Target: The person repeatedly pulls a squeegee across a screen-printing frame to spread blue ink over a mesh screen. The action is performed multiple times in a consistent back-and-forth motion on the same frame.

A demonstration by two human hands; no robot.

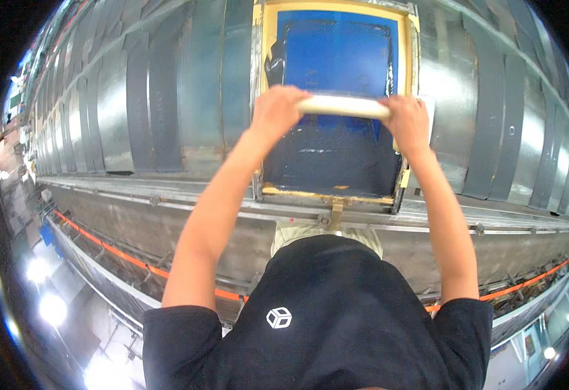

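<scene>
Both of my hands grip a pale, cream-coloured squeegee point(346, 106) that lies crosswise over a screen-printing frame. My left hand point(278, 112) is closed round its left end, and my right hand point(406, 122) round its right end. Beyond the squeegee the mesh of the screen point(336, 55) shows bright blue with a dark border. On the near side dark ink point(327, 162) covers the mesh. Yellowish tape edges the metal frame point(256, 71). The squeegee's lower edge, where it meets the mesh, cannot be made out.
A long metal printing table point(200, 84) runs left and right, with dark fabric panels point(165, 97) laid across it in rows. A metal rail point(453, 214) follows its near edge, and a bracket point(337, 211) joins the frame there. An orange strip point(122, 252) runs lower down.
</scene>
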